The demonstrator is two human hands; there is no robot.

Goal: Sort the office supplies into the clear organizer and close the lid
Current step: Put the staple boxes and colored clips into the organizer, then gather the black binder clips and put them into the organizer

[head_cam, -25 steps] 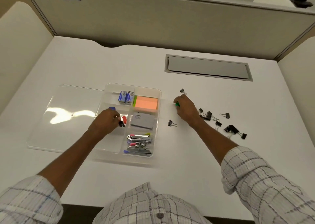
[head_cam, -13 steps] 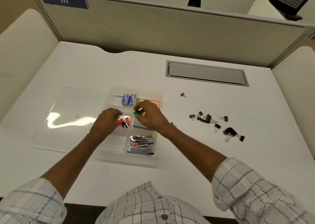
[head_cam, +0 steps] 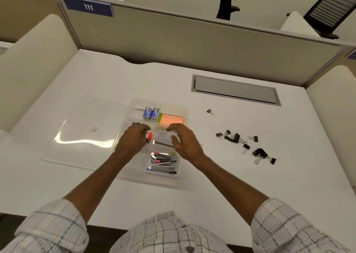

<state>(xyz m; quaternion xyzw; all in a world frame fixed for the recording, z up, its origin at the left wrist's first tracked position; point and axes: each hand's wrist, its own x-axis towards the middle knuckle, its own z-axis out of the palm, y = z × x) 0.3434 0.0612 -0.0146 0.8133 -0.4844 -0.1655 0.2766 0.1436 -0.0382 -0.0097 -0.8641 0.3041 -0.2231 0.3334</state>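
The clear organizer is set on the white desk with its lid laid open flat to the left; several compartments are already filled: two small blue boxes at the back, orange sticky notes beside them, a grey card box in the middle, staplers at the front; the left hand is curled over the middle-left compartment by a red item, and whether anything is gripped cannot be told; the right hand is spread open above the card box, nothing held; black binder clips are left scattered well to the right, one stray clip apart near the grey cable hatch; the job is judged roughly half done, the lid not yet closed; nothing is seen blocking the reach to the clips
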